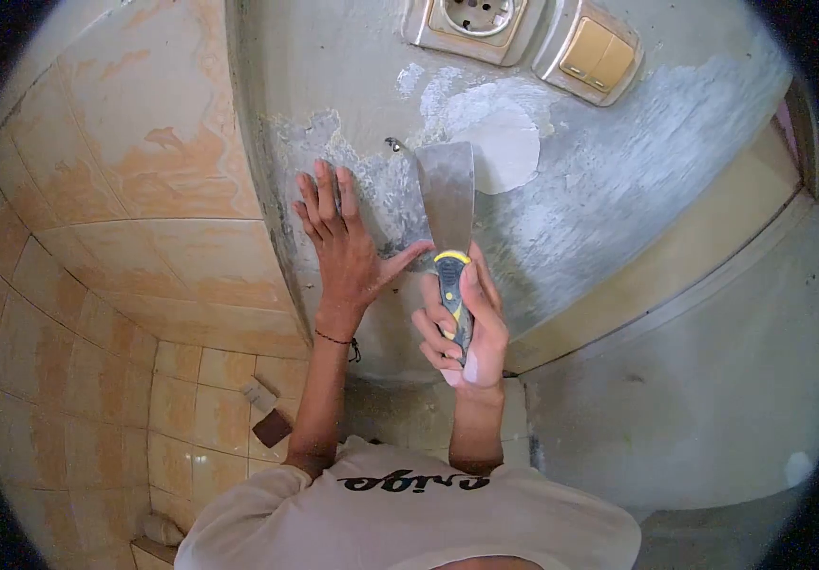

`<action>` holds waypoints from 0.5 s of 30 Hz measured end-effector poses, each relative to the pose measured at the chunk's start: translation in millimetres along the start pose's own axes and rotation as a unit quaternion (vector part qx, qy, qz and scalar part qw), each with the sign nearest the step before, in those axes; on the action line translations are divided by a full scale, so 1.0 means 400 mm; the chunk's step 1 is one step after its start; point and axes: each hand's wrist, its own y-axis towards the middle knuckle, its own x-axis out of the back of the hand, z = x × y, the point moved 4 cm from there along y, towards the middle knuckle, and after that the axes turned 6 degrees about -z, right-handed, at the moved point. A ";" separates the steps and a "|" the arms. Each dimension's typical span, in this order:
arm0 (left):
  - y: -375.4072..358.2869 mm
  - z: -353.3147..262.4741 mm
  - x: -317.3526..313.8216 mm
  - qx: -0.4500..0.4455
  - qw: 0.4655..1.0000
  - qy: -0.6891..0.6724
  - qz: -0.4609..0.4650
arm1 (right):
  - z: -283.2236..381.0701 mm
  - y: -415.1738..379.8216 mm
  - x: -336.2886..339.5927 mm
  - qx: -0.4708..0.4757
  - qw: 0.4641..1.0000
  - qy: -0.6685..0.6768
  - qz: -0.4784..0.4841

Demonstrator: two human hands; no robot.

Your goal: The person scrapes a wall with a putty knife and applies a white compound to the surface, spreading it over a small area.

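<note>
My right hand (466, 328) is wrapped round the black and yellow handle of a putty knife (448, 195). Its wide metal blade points up over the grey wall (333, 57), and whether it touches the wall cannot be told. Just right of the blade lies a smooth white patch of filler (506, 147). My left hand (341, 242) rests on the wall with its fingers spread, left of the knife, holding nothing. A small dark hole (393, 144) shows between the left fingertips and the blade.
A power socket (478, 14) and a double light switch (598, 55) sit above the filler. Orange-patterned tiles (143, 123) cover the left wall. Below, a small white box (259, 394) and a dark red-brown block (272, 428) lie on tiles.
</note>
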 end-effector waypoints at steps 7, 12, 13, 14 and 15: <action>-0.001 0.002 0.002 0.014 1.000 0.000 0.015 | -0.019 0.008 0.004 0.004 1.000 0.014 -0.001; 0.004 -0.006 0.005 0.012 1.000 -0.010 0.005 | 0.006 -0.015 0.011 -0.010 1.000 0.013 -0.019; 0.004 -0.007 0.004 0.017 1.000 -0.009 0.006 | 0.011 -0.016 0.013 -0.020 0.999 0.000 -0.027; 0.005 -0.008 0.005 0.015 1.000 -0.007 0.002 | 0.013 -0.016 0.015 -0.019 1.000 0.001 -0.023; 0.004 -0.009 0.005 0.013 1.000 -0.007 0.003 | 0.011 -0.014 0.019 -0.027 0.999 0.012 -0.023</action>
